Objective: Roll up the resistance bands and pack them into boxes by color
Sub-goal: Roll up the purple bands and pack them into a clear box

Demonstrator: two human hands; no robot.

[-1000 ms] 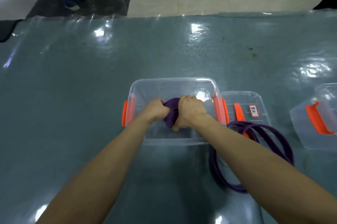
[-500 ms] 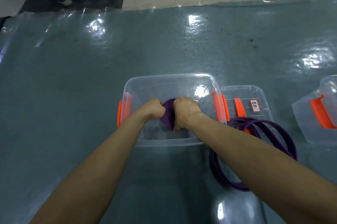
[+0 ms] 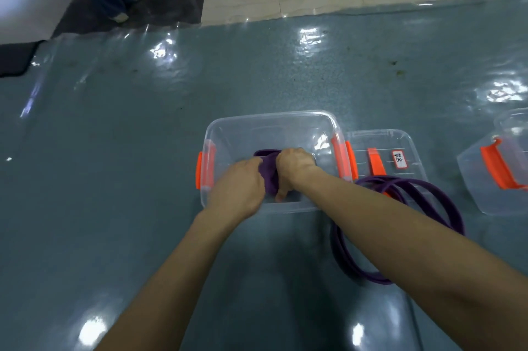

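band [image 3: 268,176] gripped; lid label [image 3: 399,159] illegible

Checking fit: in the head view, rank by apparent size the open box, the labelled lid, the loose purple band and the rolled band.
Tied first, open box and loose purple band: similar spread, the band nearer and partly hidden.
Then labelled lid.
Smallest, rolled band.

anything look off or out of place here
A loose purple band lies unrolled, draped partly over the lid right of the open box. The clear box at the right edge looks tipped askew.
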